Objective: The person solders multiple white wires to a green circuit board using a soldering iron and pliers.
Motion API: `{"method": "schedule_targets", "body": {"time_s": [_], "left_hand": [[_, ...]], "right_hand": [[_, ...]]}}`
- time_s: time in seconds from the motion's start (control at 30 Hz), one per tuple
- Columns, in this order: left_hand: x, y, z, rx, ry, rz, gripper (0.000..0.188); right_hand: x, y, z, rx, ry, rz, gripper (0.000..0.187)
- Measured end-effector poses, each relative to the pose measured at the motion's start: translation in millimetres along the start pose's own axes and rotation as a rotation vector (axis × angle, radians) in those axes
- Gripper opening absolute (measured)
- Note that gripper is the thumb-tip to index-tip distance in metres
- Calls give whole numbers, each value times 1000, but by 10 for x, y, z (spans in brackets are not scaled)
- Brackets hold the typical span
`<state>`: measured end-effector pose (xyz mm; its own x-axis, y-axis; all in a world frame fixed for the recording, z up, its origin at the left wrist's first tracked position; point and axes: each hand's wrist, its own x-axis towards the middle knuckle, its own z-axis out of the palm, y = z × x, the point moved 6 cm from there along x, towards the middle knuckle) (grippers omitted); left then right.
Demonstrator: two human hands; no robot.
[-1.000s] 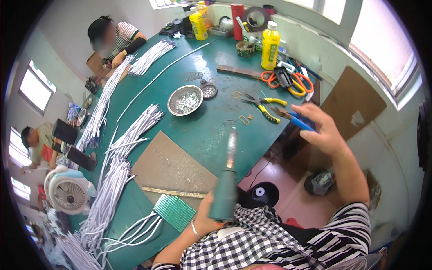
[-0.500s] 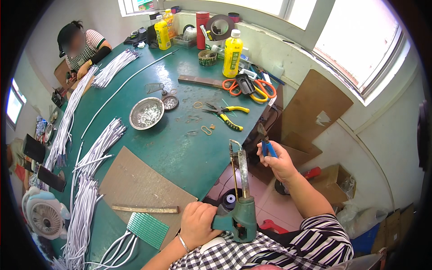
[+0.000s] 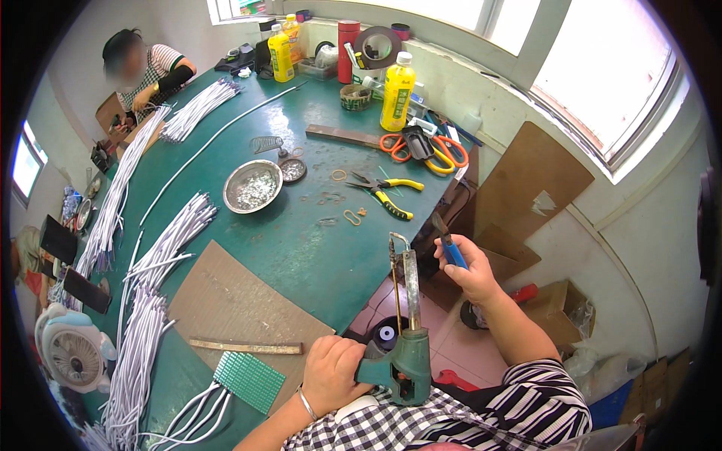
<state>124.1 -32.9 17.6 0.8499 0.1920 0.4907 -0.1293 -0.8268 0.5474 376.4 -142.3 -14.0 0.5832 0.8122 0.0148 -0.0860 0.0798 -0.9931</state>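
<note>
Head view: your left hand [image 3: 332, 371] grips the green heat gun [image 3: 406, 353] at the table [image 3: 301, 248] edge.
Right hand: your right hand [image 3: 468, 272] squeezes blue pliers [image 3: 448, 242], off the table.
Nearby: yellow pliers [image 3: 385, 192], metal bowl [image 3: 253, 186], white wires [image 3: 154, 301], cardboard [image 3: 241, 301].

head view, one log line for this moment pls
left hand grips green soldering gun upright | right hand holds blue-handled pliers | both off green table edge
</note>
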Motion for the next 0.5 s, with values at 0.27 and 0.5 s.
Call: {"method": "schedule_targets", "body": {"time_s": [0.27, 0.5], "left_hand": [[-22, -5, -15, -30, -6, 4, 53], [-80, -116, 60, -241, -55, -162, 40]], "right_hand": [[-9, -569, 28, -743, 145, -419, 53], [-131, -796, 175, -1085, 250, -688, 60]]}}
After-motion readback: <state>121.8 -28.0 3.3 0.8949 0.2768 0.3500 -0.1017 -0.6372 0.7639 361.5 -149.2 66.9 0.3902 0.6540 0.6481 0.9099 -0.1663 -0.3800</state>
